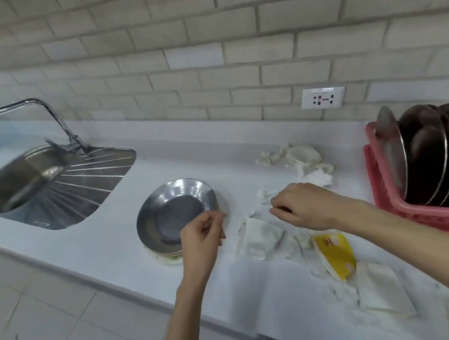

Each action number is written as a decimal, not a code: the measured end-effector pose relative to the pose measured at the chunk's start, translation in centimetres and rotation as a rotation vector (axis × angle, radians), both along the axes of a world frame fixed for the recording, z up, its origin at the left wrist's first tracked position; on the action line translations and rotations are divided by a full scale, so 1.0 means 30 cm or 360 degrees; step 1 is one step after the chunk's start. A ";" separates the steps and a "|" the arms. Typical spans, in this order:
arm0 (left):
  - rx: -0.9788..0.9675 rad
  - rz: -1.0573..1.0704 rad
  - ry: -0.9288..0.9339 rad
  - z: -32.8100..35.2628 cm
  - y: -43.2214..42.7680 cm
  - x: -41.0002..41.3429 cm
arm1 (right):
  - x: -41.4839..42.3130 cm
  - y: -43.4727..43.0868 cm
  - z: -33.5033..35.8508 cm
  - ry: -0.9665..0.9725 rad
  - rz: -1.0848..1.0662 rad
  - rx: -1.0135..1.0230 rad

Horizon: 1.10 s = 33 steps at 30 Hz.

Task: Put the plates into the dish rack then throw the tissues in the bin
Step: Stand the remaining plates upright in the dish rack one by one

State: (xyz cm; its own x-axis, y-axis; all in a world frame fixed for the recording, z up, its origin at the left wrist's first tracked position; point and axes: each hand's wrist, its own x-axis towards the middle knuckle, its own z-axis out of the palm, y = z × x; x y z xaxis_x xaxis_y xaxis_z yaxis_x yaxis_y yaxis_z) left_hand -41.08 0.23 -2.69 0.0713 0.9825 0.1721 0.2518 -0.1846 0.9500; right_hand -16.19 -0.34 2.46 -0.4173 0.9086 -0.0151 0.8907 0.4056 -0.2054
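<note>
The left grip (201,235) covers the near rim of the steel plate (173,216), and only a stained sliver shows of whatever lies beneath it. Whether the right grip (303,206) pinches a tissue (262,237) is unclear. The dish rack (420,216) and its plates (431,161) run off the right edge. The sink (14,187) is motion-blurred; the yellow packet (335,252) print is unreadable.

The single head camera is looking forward and down, close above the front edge of the worktop (110,252), facing the brick wall (206,48).

Silver plate (177,215), pink dish rack (394,203), white tissues (262,234), yellow packet (335,255).
</note>
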 end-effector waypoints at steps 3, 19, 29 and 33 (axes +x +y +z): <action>-0.0002 0.0052 0.0069 -0.015 0.056 -0.112 | -0.109 0.055 -0.055 0.0058 0.0003 -0.0051; -0.0053 0.0171 0.1247 -0.146 0.594 -0.590 | -0.433 0.246 -0.332 0.0674 -0.0616 -0.0387; -0.0174 0.0024 0.1635 -0.216 0.810 -0.582 | -0.482 0.298 -0.400 0.0879 -0.0935 -0.0585; -0.0245 -0.0070 0.1554 -0.203 0.849 -0.574 | -0.492 0.302 -0.396 0.0996 -0.0993 -0.0676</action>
State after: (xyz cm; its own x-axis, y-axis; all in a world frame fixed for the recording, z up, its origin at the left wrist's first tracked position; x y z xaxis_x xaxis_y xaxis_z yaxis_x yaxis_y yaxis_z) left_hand -58.30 25.70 -8.78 0.1507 0.9823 -0.1108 0.9333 -0.1044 0.3436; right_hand -30.95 8.72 -9.43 0.0923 0.9390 -0.3313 0.6005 -0.3180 -0.7337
